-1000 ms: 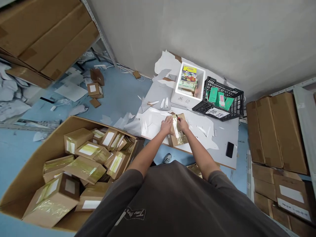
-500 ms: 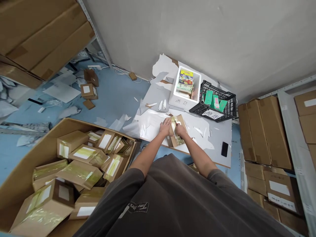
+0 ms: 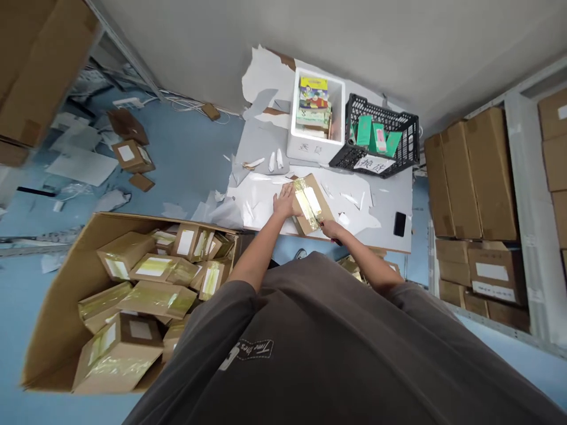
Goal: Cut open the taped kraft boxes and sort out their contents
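Observation:
A taped cardboard box [image 3: 321,200] with a white label lies on the paper-strewn table in front of me. Flat against its left side rests my left hand [image 3: 284,202], fingers spread. My right hand [image 3: 330,229] is closed at the box's near edge, around what looks like a box cutter [image 3: 338,241]; only its dark handle end shows below the fist. A slit-like line runs along the shiny yellowish tape [image 3: 310,203] toward that hand.
Behind the box stand a white foam bin [image 3: 316,153] of small boxes and a black crate [image 3: 410,144] with green packs. A phone [image 3: 399,224] lies at the table's right. At my left is a large carton [image 3: 57,295] full of taped parcels. Shelves [image 3: 522,177] stand right.
My right hand has drawn down from the middle of the box to its near edge. My left hand stays on the left side, fingers spread. The camera view has shifted.

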Motion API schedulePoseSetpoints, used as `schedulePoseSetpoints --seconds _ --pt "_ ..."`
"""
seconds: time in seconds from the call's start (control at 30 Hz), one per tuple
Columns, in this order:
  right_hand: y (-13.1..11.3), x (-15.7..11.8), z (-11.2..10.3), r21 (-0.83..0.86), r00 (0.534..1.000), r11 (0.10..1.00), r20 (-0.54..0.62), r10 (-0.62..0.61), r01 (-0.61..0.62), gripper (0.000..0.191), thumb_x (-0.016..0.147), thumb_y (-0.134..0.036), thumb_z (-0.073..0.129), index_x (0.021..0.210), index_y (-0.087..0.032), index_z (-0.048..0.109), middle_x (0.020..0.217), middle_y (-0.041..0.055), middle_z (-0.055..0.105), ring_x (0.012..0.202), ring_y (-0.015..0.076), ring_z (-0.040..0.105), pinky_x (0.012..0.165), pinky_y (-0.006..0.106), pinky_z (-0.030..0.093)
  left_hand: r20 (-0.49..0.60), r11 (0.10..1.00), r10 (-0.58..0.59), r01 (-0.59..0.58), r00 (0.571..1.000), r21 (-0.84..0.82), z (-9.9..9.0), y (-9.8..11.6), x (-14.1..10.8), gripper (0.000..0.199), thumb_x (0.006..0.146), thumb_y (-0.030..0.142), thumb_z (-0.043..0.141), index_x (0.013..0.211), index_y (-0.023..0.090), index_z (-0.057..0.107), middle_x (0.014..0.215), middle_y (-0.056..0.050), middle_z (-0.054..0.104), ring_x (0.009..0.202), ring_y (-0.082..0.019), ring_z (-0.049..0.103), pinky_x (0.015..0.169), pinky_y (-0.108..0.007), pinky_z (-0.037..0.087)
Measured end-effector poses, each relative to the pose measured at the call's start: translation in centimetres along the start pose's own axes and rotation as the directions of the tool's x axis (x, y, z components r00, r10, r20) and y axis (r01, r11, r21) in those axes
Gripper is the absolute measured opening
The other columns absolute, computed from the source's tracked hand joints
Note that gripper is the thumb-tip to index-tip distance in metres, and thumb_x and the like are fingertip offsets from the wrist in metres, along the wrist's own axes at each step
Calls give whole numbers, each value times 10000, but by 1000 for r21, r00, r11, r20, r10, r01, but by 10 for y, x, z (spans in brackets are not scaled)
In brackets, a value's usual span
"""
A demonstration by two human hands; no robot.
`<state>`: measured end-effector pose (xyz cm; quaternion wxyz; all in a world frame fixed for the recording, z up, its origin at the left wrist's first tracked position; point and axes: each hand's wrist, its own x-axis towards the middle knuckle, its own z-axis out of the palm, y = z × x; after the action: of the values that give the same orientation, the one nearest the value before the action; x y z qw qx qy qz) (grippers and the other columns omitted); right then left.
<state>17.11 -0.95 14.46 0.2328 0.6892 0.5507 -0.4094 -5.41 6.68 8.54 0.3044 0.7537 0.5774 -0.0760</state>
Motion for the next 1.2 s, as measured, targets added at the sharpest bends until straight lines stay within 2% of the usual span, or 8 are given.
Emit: schedulePoseSetpoints --seconds 0.13,0.3,0.4,0.5,0.77,0.9,0.97,1.2 --pt "19 -19 9 -113 999 993 9 39 -37 341 1120 -362 552 1320 -110 666 1268 253 745 741 234 793 669 318 630 15 1000 -14 13 1000 17 -1 5 5 1443 755 823 812 1805 288 -20 1882 -100 -47 1735 -335 -127 1369 -605 157" --pt "38 -27 0 -26 997 998 60 -57 59 337 1135 -419 536 1234 -128 673 1130 203 776 590 211 740 634 323 589 52 996 -67 64 996 68 -5 8 7 1480 729 870 805 1805 271 -14 1883 -118 -48 1731 -356 -135 1361 -614 190" --pt "62 -26 -2 118 987 984 -104 -119 131 366 1143 -500 533 1208 -160 652 994 137 783 664 226 750 670 299 566 35 993 -98 95 995 76 -4 11 0 1480 747 874 790 1803 237 -30 1880 -147 -43 1733 -367 -106 1344 -612 258" --pt "81 -8 3 267 945 959 -326 -7 99 457 1092 -602 605 1261 -177 591 1021 128 775 766 256 762 711 309 566 12 985 -157 156 987 71 5 20 -12 1476 764 875 773 1798 208 -43 1877 -165 -57 1733 -379 -91 1328 -612 311" --pt "64 72 13 428 892 900 -433 126 81 598 938 -457 820 1344 -191 471 1222 170 752 1141 346 732 902 382 597 -73 904 -399 406 914 136 45 67 -63 1213 907 806 637 1787 144 128 1853 -245 115 1709 -490 63 1318 -714 254" --pt "50 91 6 440 890 893 -440 123 94 562 927 -374 810 1338 -197 469 1249 172 755 1165 344 722 940 378 589 -11 976 -63 64 998 208 44 89 -65 834 1007 514 611 1740 227 337 1842 -144 260 1708 -424 145 1347 -654 234" --pt "45 96 2 447 886 888 -446 122 103 556 933 -371 804 1344 -199 472 1244 168 760 1146 335 728 928 369 592 87 964 101 -119 991 239 38 97 -57 830 963 419 675 1720 254 377 1825 -112 308 1694 -383 204 1354 -587 260" --pt "53 98 -13 446 912 877 -410 20 181 551 941 -427 831 1329 -204 507 1189 131 759 991 273 765 837 320 595 120 923 94 -132 988 362 20 114 -19 861 794 302 844 1579 159 518 1582 -221 536 1493 -425 454 1237 -544 410"
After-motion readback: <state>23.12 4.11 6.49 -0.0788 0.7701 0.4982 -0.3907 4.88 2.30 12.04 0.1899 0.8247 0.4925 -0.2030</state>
